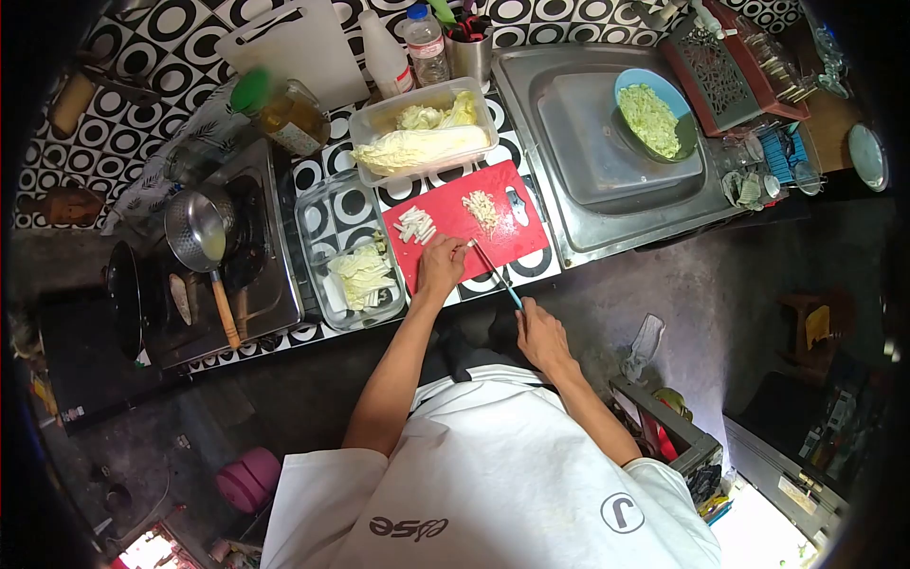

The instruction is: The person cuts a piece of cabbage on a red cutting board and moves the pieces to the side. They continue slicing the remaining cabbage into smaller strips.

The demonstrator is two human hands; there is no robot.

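Observation:
My right hand (543,337) is closed round the light-blue handle of a knife (492,266), its blade lying over the front of the red cutting board (523,245). On the board, the bent fingers of my left hand (442,269) pinch a small strip of pale cabbage stem (469,245) beside the blade tip. Behind that hand lies a small pile of white cabbage strips (414,225). A heap of finely chopped cabbage (482,211) sits farther right. Left of the board, a clear container (322,302) holds cut cabbage leaves (361,276).
A plastic tub (355,126) with napa cabbage (424,148) stands behind the board. In the sink area (559,224) at right, a blue bowl (627,80) holds shredded cabbage. To the left are a gas stove (284,247) and a perforated ladle (194,237). A green-lidded jar (296,128) stands at back.

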